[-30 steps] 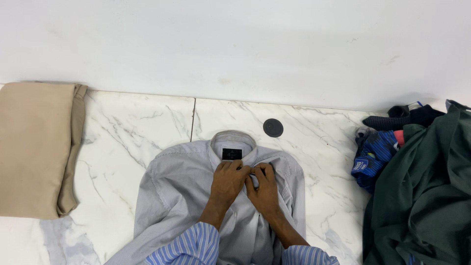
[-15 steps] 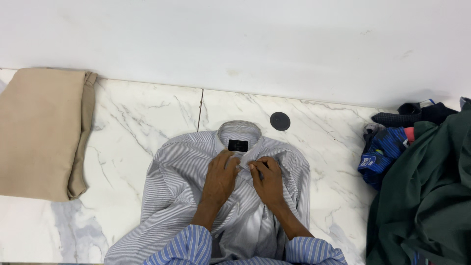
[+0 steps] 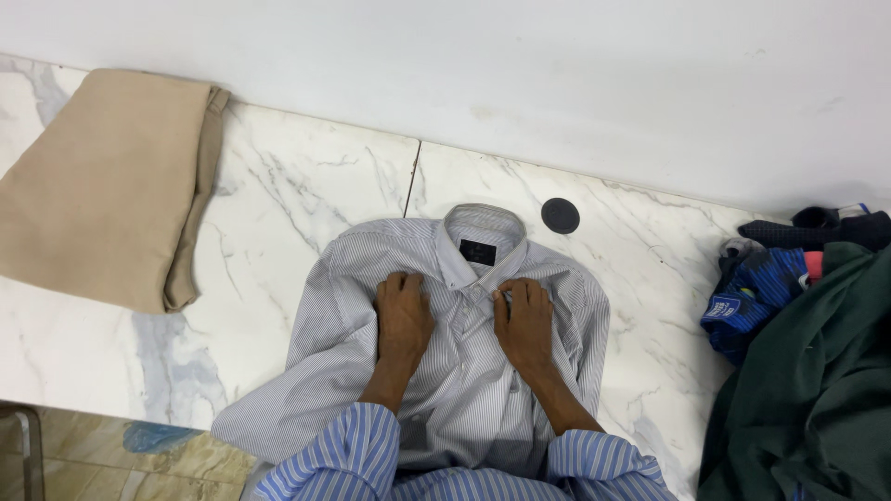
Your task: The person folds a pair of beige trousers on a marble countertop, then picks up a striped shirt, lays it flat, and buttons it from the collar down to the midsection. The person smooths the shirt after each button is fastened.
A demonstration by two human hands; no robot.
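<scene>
A grey pinstriped shirt point(image 3: 343, 353) lies face up on the white marble counter point(image 3: 278, 204), collar toward the wall, with a small black label inside the collar point(image 3: 477, 250). My left hand point(image 3: 402, 314) rests flat on the shirt's chest, left of the button line. Flat on the chest too, my right hand point(image 3: 525, 320) lies just right of the collar opening, fingers together. Both palms press the cloth and grip nothing. My blue striped sleeves show at the bottom edge.
A folded beige garment point(image 3: 102, 186) lies at the counter's left. A heap of dark green and blue clothes point(image 3: 807, 371) fills the right side. A round black cap point(image 3: 560, 215) sits in the marble near the wall. The counter's front edge and floor show bottom left.
My hands have left the collar button area and moved apart, flattening onto the shirt's chest on either side. The view has shifted, so everything sits further right.
</scene>
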